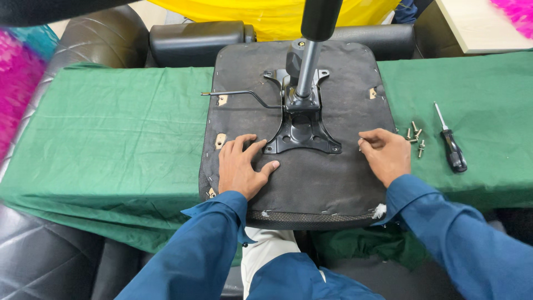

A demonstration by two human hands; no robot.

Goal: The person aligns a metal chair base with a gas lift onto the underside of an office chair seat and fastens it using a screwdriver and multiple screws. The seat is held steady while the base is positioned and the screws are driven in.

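Observation:
An upturned black chair seat [333, 178] lies on a green cloth, its fabric underside facing up. A black metal mounting plate [301, 133] with a gas cylinder [307, 69] and a bent lever [239, 94] sits at the seat's middle. My left hand [241, 166] rests flat on the seat just left of the plate's near-left corner, fingers spread. My right hand [386, 153] rests on the seat's right edge with fingers curled; whether it pinches a screw cannot be told.
Several loose bolts [415, 136] lie on the green cloth [111, 139] right of the seat, with a black-handled screwdriver [451, 143] beyond them. Black chair armrests [197, 41] stand behind the seat. Black leather seating flanks the left side.

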